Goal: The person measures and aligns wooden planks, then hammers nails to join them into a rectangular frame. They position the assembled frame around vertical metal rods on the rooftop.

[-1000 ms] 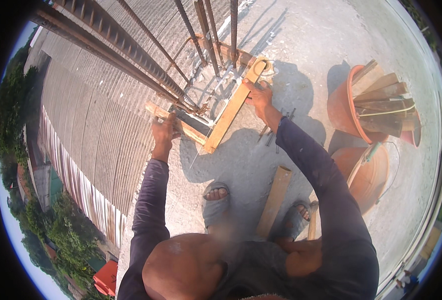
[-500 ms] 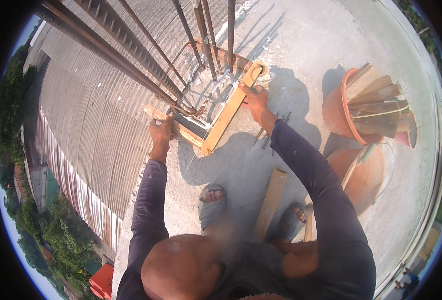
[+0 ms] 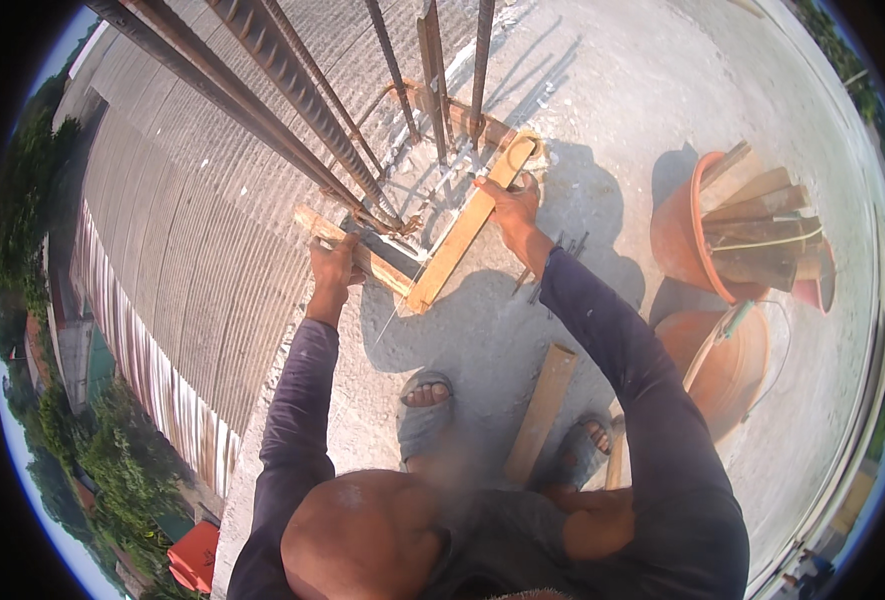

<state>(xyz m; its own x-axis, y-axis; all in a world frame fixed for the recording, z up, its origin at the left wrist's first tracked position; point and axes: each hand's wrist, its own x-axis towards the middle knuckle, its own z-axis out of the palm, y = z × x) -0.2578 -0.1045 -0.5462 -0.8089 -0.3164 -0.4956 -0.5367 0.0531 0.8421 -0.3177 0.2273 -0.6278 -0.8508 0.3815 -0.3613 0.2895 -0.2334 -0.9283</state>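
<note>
A wooden frame made of narrow boards sits on the concrete around the base of several upright ribbed steel bars (image 3: pixel 307 120). My left hand (image 3: pixel 330 275) is closed on the outer end of its short near-side board (image 3: pixel 384 268). Fingers of my right hand (image 3: pixel 517 215) grip the long right-hand board (image 3: pixel 452 250), thumb on its top face, near the far end. These two boards meet in a corner close to me. A reddish-brown board (image 3: pixel 477 125) forms the far side. Inside the frame lie rubble and tie wire; the bars partly hide its left side.
Corrugated roofing (image 3: pixel 192 220) slopes beyond the slab's left edge. On the right stand an orange bucket (image 3: pixel 674 235) full of wood offcuts and another orange bucket (image 3: pixel 727 350). A loose plank (image 3: pixel 542 410) lies between my feet, and short steel rods (image 3: pixel 567 255) lie beside my right forearm.
The whole view has shifted slightly, with the frame and bars a little further right. Both hands keep their hold on the boards; my left hand's grip looks slightly changed.
</note>
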